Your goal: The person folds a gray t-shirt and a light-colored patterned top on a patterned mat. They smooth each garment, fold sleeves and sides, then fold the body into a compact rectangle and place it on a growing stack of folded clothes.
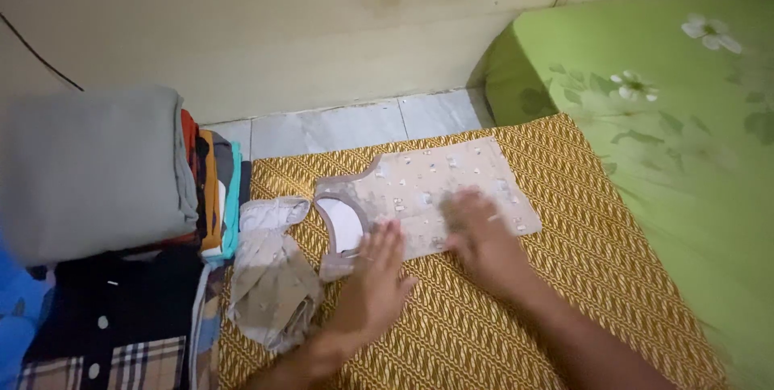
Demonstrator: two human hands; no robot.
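A small beige printed shirt (pixel 427 184) lies folded flat on a brown and yellow patterned cloth (pixel 564 277). My left hand (pixel 372 281) rests palm down on its near left edge, by the collar, with the fingers spread. My right hand (pixel 481 237) presses flat on the shirt's near right part and looks blurred. Neither hand holds anything. A crumpled beige and white garment (pixel 272 277) lies just left of my left hand.
A stack of folded clothes topped by a grey piece (pixel 93 168) stands at the left, with dark and checked garments (pixel 113 333) in front. A green flowered mattress (pixel 685 116) fills the right side. Tiled floor (pixel 339 128) and a cream wall lie beyond.
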